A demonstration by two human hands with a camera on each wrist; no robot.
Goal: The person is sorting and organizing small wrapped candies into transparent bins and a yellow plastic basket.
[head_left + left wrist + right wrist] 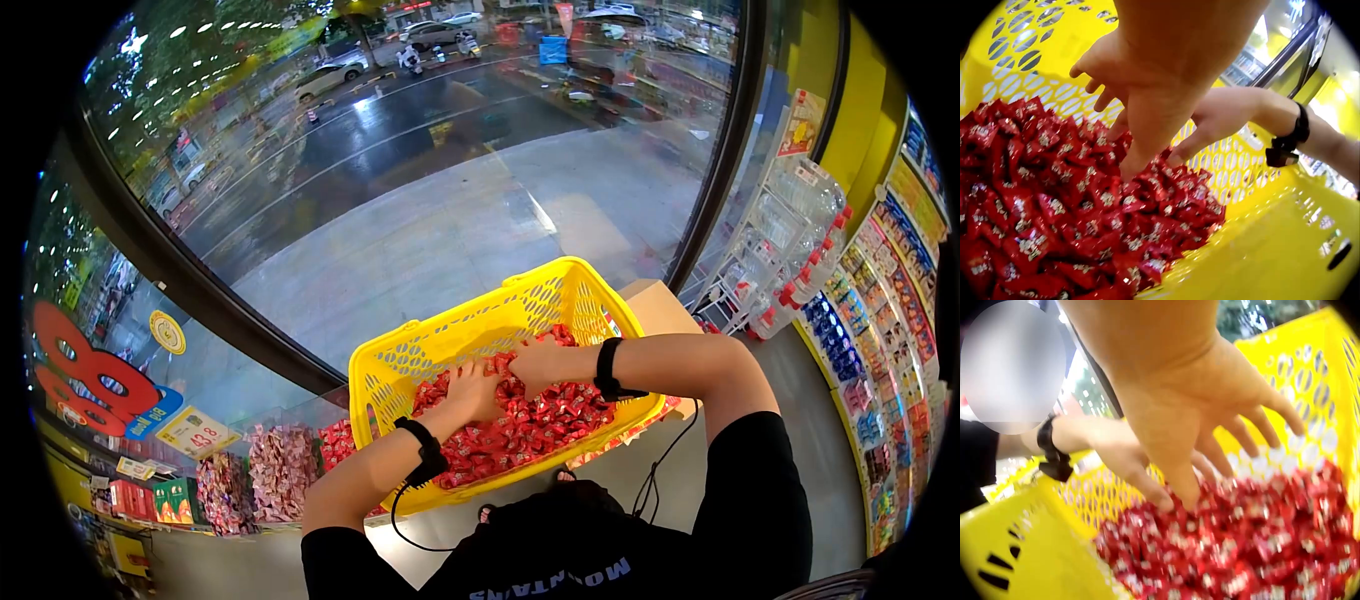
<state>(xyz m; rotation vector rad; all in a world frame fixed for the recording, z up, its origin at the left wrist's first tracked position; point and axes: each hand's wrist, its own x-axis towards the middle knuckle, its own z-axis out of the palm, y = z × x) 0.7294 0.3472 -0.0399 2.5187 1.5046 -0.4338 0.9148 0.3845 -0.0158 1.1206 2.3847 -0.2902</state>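
A yellow plastic basket (470, 336) with perforated walls holds a deep heap of small candies (530, 428) in shiny red wrappers. Both hands reach down inside it, side by side. My left hand (474, 393) lies over the middle of the heap, fingers spread; in the left wrist view its thumb tip meets the wrappers (1041, 206). Close on its right, my right hand (538, 366) has its fingers extended toward the far wall. The right wrist view shows those fingers (1260, 428) apart and fairly straight, with the thumb down at the candies. Neither hand grips a candy.
Beyond the basket stands a large window (430, 200) onto a wet street. Bagged candies (285, 465) and a price sign (198, 432) are at left. A rack of water bottles (800, 215) and stocked shelves (885, 350) line the right. A cable (655, 470) hangs near the right arm.
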